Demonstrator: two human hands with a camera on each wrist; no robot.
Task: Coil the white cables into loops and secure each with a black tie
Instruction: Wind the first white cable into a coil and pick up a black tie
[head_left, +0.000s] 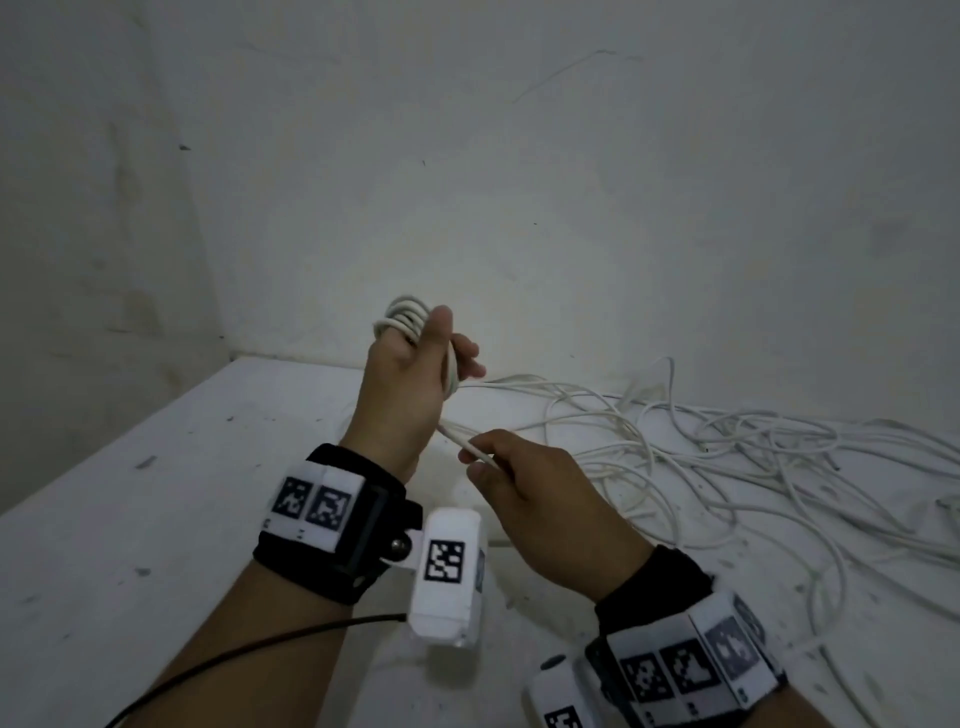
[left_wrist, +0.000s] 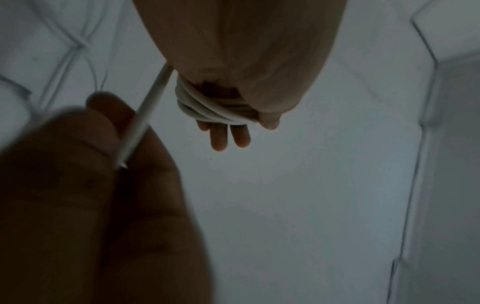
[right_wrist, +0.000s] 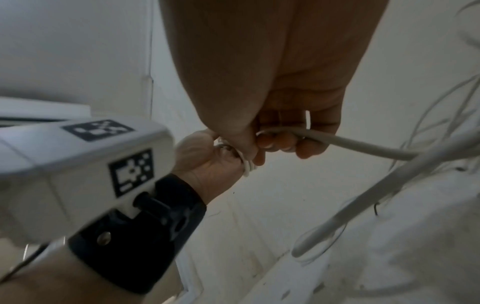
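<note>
My left hand (head_left: 415, 379) is raised above the table, and a white cable coil (head_left: 407, 313) of several turns is wound round its fingers. The left wrist view shows its thumb lying over the coil (left_wrist: 205, 111) while the fingertips (left_wrist: 231, 137) stick out straight past it. Just below and to the right, my right hand (head_left: 475, 460) pinches the free strand of the white cable (head_left: 460, 439) between thumb and fingers. In the right wrist view that strand (right_wrist: 363, 147) runs out of the right hand's curled fingers (right_wrist: 283, 142) toward the pile. No black tie is visible.
A loose tangle of white cables (head_left: 727, 457) spreads over the right half of the white table (head_left: 156, 467). Bare walls meet in a corner close behind it. The table's left edge runs diagonally at the left. A thin dark lead (head_left: 234, 649) trails from my left wrist camera.
</note>
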